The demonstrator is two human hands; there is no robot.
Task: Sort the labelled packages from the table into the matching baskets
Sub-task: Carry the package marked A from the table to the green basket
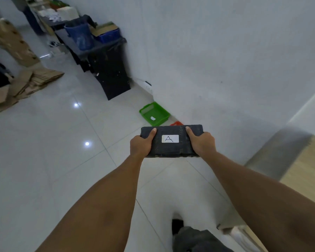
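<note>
I see the black package (171, 140), white label (170, 138) marked "A" facing up, held in the air over the floor. Left hand (141, 144) grips its left end, right hand (201, 141) its right end, thumbs on top. Green basket (154, 113) lies beyond, by the wall.

A white wall (225, 51) meets a shiny white tile floor (53, 142) with two bright light spots. Flat cardboard (35, 80) lies left; a black table (105, 70) holds blue bins (80, 35)
</note>
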